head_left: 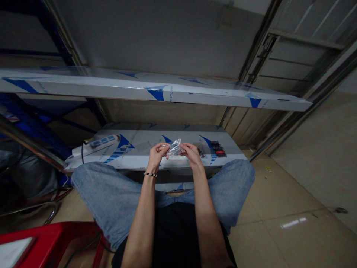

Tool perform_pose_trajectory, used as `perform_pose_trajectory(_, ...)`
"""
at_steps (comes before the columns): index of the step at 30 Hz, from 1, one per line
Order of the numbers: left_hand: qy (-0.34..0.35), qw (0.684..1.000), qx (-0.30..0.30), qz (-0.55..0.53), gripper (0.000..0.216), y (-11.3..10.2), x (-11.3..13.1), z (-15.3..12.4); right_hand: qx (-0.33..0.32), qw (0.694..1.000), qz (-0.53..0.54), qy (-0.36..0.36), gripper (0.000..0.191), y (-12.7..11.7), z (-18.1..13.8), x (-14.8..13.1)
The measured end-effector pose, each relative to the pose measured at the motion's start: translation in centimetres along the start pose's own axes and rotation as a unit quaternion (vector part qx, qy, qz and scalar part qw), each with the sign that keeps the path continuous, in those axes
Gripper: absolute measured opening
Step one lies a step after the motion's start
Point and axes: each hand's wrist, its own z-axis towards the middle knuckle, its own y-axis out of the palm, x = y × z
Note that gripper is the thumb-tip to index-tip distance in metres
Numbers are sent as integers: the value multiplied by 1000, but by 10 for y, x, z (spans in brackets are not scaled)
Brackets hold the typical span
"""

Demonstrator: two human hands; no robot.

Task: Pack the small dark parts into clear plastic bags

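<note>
Over the lower shelf, the left hand and right hand, thumbs and fingers closed, pinch opposite sides of a crinkled clear plastic bag. Uneven pulling could split the thin plastic and drop any contents. On the upper shelf, "E Pro" is legible; the remaining print is not

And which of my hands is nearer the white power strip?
Left. Your left hand holds one side of the clear plastic bag, apart from the power strip and to its right; your right hand is farther right, at the bag's other side.
</note>
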Motion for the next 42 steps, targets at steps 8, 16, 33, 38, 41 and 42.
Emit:
perform_pose_trajectory(8,138,962,125,202,25,-5,19,6,-48,998,-27,1,30,1,3,-2)
perform_pose_trajectory(16,84,973,-146,155,32,13,24,2,-63,997,-34,8,30,13,11,8)
perform_pose_trajectory(33,81,967,-143,197,30,8,13,11,-121,989,-89,-14,36,11,8,2)
perform_pose_trajectory(38,78,952,-157,251,34,9,15,10,-68,990,-116,-31,36,15,9,6)
perform_pose_trajectory(41,74,943,-160,283,31,9,14,10,-45,989,-138,-36,28,17,10,9)
perform_pose_trajectory(42,71,941,-155,293,28,10,14,9,-43,987,-149,-38,25,18,10,10)
